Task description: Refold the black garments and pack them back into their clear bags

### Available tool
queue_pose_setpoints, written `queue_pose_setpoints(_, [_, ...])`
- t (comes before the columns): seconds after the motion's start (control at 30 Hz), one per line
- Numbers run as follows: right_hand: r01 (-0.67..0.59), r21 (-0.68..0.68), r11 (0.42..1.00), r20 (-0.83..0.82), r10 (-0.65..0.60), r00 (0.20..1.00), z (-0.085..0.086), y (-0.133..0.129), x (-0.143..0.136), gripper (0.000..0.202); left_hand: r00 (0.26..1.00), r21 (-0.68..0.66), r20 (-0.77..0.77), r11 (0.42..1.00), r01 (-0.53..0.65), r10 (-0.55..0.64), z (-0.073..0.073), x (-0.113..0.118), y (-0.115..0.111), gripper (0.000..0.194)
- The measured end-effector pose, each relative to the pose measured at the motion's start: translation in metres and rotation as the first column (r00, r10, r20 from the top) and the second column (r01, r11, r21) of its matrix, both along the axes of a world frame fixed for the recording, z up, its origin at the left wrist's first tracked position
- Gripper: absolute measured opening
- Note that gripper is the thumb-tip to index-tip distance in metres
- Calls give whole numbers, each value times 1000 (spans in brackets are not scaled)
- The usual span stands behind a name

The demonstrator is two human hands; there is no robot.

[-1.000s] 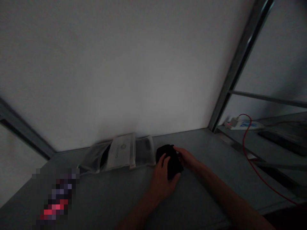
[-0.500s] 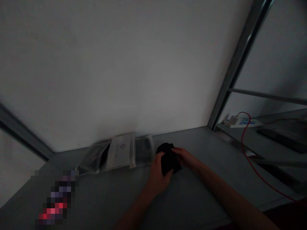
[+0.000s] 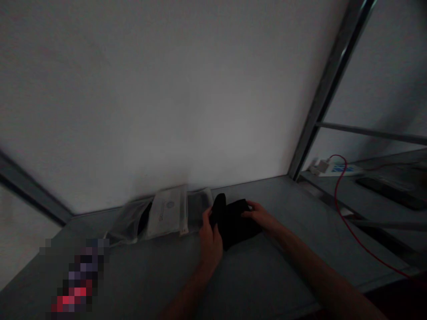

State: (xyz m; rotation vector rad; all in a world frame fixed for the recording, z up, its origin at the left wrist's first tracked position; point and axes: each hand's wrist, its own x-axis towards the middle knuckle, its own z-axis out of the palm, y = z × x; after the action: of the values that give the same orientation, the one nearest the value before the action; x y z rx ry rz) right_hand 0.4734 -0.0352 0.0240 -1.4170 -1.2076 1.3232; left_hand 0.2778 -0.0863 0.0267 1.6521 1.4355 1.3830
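Note:
A folded piece of black cloth (image 3: 238, 224) lies on the grey surface (image 3: 147, 275), partly unfolded; its exact kind is too dark to make out. My left hand (image 3: 211, 242) is closed around a raised, rolled-looking fold at the cloth's left side, thumb toward me. On the opposite side, my right hand (image 3: 262, 218) grips the upper right edge, with its fingers over the top. Just left of the cloth are frosted zip bags: a pale one with printing (image 3: 168, 213), another behind it (image 3: 198, 209), and one with something dark inside (image 3: 128, 222).
A pale wall (image 3: 200, 89) rises directly behind the surface. To the right, past a metal post (image 3: 320, 102), a lower shelf carries a white power strip (image 3: 336, 169) and a dark flat object (image 3: 390, 193). A red cable (image 3: 350, 231) runs toward me. A pixelated patch covers something at left.
The black cloth has spread wider, its left fold now standing up. My left hand has shifted left and slightly up with that fold; my right hand has moved slightly right.

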Motion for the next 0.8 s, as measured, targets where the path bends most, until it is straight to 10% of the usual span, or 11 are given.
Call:
queue_pose_setpoints(0.3, [266, 224, 938, 464, -342, 817, 1, 11, 50, 54, 999, -34, -29, 999, -29, 29, 2, 0, -1, 43])
queue_pose_setpoints(0.4, [190, 437, 879, 617, -446, 648, 1, 9, 51, 52, 987, -79, -151, 994, -72, 59, 4, -1, -1, 35])
queue_pose_setpoints(0.5, [47, 549, 834, 609, -438, 662, 3, 5, 40, 45, 957, -107, -276, 987, -118, 84, 6, -1, -2, 24])
queue_pose_setpoints(0.6, [-117, 551, 827, 634, -323, 702, 3, -3, 21, 54, 913, -107, -394, 981, -159, 105, 9, 0, -4, 23])
queue_pose_setpoints(0.8, [-229, 426, 875, 816, -262, 516, 3, -17, -3, 50, 752, -135, -651, 958, -254, 108, 11, -1, -4, 27])
